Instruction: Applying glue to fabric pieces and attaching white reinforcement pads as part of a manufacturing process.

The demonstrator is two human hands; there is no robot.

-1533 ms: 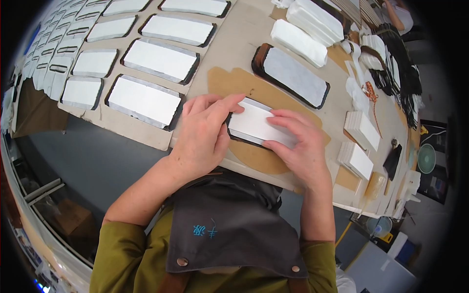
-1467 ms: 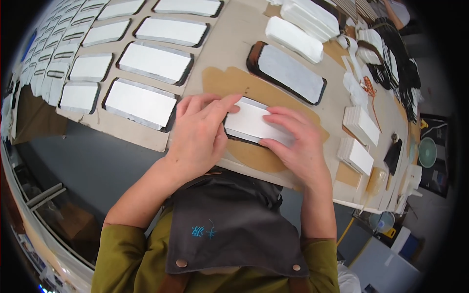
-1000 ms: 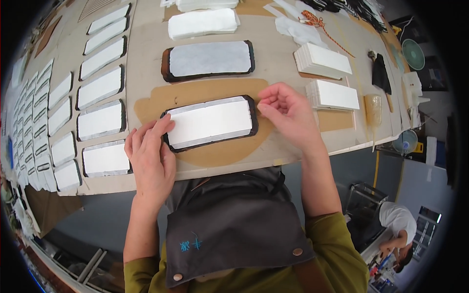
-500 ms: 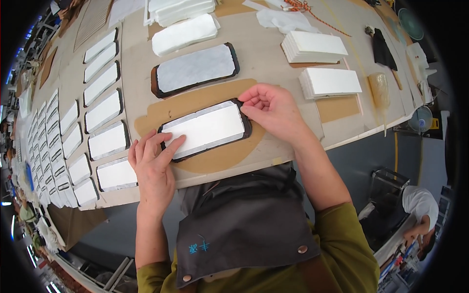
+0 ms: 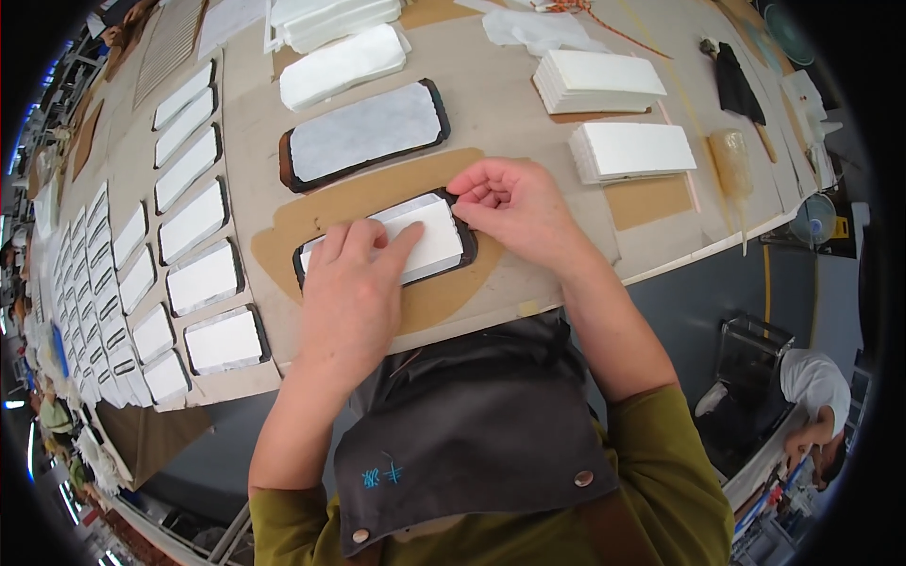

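Note:
A rounded, dark-edged piece (image 5: 469,247) lies on a tan board (image 5: 311,215) at the table's near edge. A white rectangular panel (image 5: 437,238) sits on top of it, with grey margin showing along the far side. My left hand (image 5: 354,288) rests over the panel, fingers bent but apart, its fingertips touching the white surface and covering its left part. At the right far corner, my right hand (image 5: 519,209) pinches the dark edge between thumb and forefinger, other fingers curled. Beyond lies a similar dark-edged piece (image 5: 368,134) with a greyish top.
Two stacks of white panels (image 5: 604,80) stand at the right. White sheets (image 5: 344,66) are piled at the back. Rows of dark-edged white pieces (image 5: 193,226) cover the left side. A brush-like black tool (image 5: 736,85) lies far right. Another person (image 5: 812,391) is at lower right.
My left hand has moved right, from the piece's left end to over the middle of the white panel. My right hand stays at the right corner.

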